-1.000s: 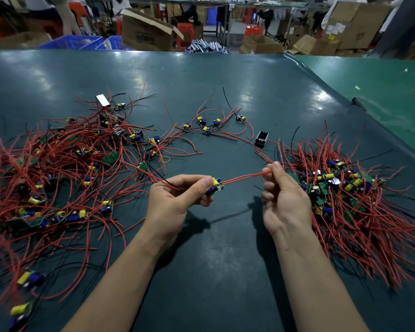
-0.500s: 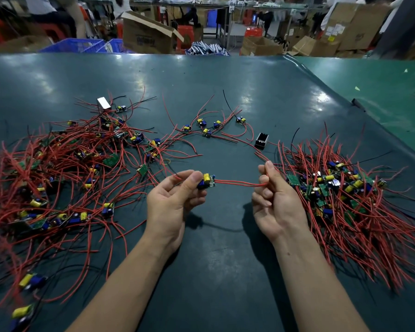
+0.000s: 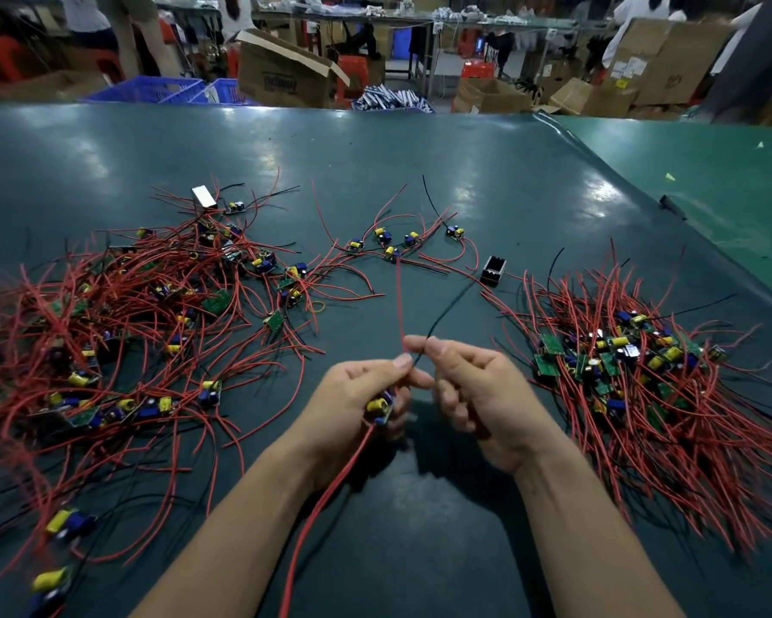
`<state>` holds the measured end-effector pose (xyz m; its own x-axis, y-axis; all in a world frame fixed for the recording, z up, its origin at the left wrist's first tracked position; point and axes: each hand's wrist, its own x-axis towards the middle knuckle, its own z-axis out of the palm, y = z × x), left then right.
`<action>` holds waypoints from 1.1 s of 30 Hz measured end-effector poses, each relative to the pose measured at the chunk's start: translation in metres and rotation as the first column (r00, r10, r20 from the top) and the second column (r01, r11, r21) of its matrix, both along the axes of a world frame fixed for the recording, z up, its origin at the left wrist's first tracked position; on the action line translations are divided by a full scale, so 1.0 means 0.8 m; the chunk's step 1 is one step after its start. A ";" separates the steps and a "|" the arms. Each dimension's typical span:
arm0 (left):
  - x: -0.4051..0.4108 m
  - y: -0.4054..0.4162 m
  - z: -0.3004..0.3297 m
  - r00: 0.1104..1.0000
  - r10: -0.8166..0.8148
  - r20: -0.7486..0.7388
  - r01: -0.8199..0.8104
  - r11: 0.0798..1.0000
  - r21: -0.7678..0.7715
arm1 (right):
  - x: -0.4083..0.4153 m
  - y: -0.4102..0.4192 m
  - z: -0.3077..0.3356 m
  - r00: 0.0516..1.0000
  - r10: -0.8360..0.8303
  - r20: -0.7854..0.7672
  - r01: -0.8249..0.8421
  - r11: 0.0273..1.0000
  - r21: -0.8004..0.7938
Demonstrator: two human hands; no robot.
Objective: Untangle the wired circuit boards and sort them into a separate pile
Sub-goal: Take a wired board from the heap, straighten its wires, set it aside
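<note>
Both hands now together: left hand (image 3: 353,405) gripping one board (image 3: 380,405), right hand (image 3: 473,385) pinching two wires (image 3: 419,345).

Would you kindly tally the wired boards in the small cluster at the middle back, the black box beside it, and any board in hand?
Wired circuit boards in the back cluster: 5
Black box: 1
Held circuit board, in the left hand: 1
Total: 7

Glossy, smooth table mat (image 3: 375,162), seemingly rubber; cardboard boxes (image 3: 281,73) matt.
</note>
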<state>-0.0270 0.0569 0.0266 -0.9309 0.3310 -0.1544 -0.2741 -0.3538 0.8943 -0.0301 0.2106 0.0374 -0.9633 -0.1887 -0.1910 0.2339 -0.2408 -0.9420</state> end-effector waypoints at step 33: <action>0.015 -0.002 -0.002 0.938 -0.099 -0.332 -0.035 0.926 -0.375 | -0.019 0.023 -0.007 0.691 -0.717 -0.094 0.697 0.695 -0.175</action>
<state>-0.0148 0.0554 0.0248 -0.9382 0.3423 0.0509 0.0631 0.0245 0.9977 -0.0453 0.2287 0.0322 -0.8335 0.5487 -0.0640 -0.1855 -0.3871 -0.9032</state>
